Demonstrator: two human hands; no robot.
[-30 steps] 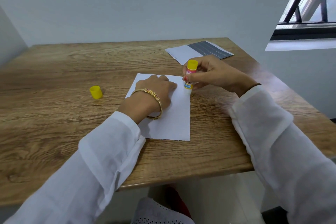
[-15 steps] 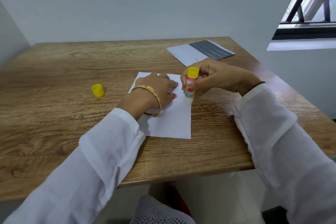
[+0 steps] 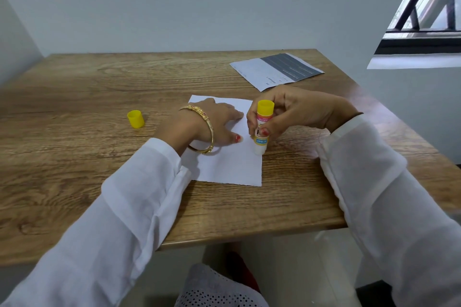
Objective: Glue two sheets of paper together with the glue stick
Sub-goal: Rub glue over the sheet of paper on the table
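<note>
Glue stick (image 3: 262, 127) has travelled down the right edge of the white sheet (image 3: 229, 164) toward the person. Right hand (image 3: 294, 113) grip pinches the stick upright, tip on the paper; left hand (image 3: 212, 124) lies spread flat, pinning the sheet to the table (image 3: 74, 157). Yellow cap (image 3: 135, 118) stands apart at left; second printed sheet (image 3: 274, 71) lies at far right.

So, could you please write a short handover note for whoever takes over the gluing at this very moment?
Left hand: flat on the white sheet, pinning it.
Right hand: grips the glue stick, tip down at the sheet's right edge.
Yellow cap: off, on the table to the left.
Second sheet: lies far right, untouched.
Done: uncapped, gluing under way.
Left: finish gluing, press the second sheet on.
</note>
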